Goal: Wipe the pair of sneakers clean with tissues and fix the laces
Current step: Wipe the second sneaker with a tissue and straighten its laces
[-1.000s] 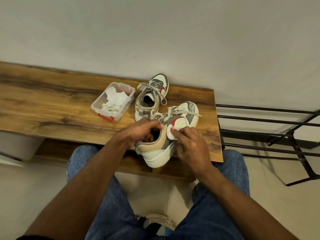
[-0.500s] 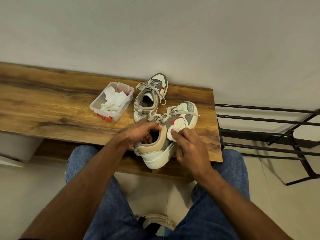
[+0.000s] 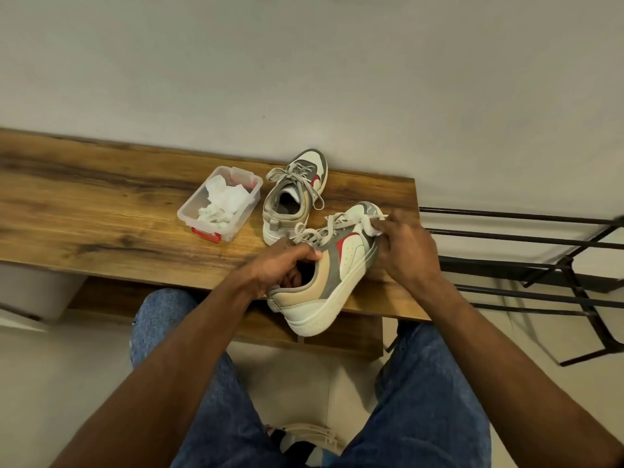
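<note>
My right hand (image 3: 403, 251) has its grip curled around a white tissue (image 3: 371, 228), pressing it against the toe end of the near sneaker (image 3: 332, 268). My left hand (image 3: 280, 265) has fingers hooked inside that sneaker's opening, thumb over the collar, holding it tilted on its side at the front edge of the wooden worktop (image 3: 101, 217). Its laces (image 3: 317, 229) lie loose over the tongue. The other sneaker (image 3: 293, 197) stands upright just behind, near the wall. Left of it sits a clear plastic box (image 3: 221, 202) with crumpled tissues inside
</note>
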